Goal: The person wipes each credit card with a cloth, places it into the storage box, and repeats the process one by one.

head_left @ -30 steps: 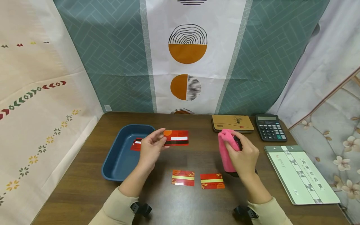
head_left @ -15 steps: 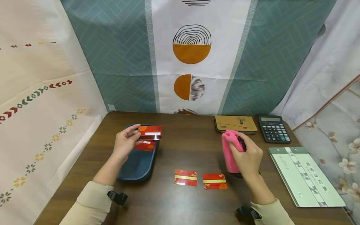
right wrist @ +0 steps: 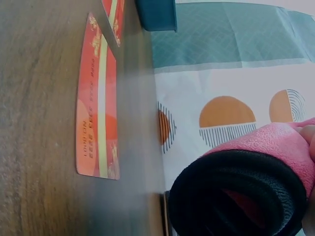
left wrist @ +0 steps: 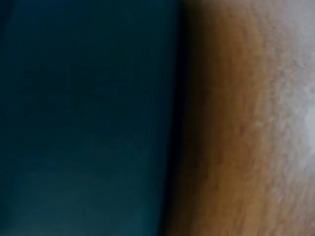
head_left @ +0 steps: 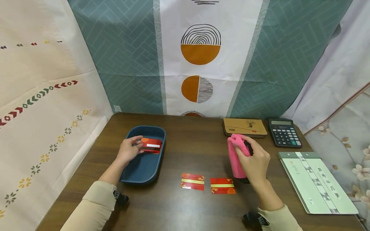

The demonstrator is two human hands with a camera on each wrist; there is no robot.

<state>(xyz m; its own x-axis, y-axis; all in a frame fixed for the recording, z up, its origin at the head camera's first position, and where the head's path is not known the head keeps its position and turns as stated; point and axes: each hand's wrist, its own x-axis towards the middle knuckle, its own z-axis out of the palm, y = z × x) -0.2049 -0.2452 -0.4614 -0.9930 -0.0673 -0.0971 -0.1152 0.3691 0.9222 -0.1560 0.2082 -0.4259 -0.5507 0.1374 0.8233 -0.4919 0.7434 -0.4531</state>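
Note:
Over the blue tray [head_left: 159,166], my left hand [head_left: 129,150] pinches the left edge of a red card [head_left: 151,144] that has a white strip and a dark stripe. Beneath this card, partly hidden, lies another red card in the tray. My right hand [head_left: 254,160] grips a folded pink cloth [head_left: 237,160] above the table; its black inner side shows as a roll in the right wrist view. Left of the cloth, two red cards with yellow stripes lie side by side: a left card [head_left: 192,182] and a right card [head_left: 223,186].
At the back right is a tan wallet-like item [head_left: 245,127], with a black calculator [head_left: 285,133] beside it. A pale green notebook [head_left: 318,183] lies along the right side of the brown table [head_left: 185,211]. Patterned fabric [head_left: 199,80] hangs behind.
My left hand has carried the red card leftward from over the table, then lowered it into the tray onto the card there. The right hand keeps its grip on the cloth.

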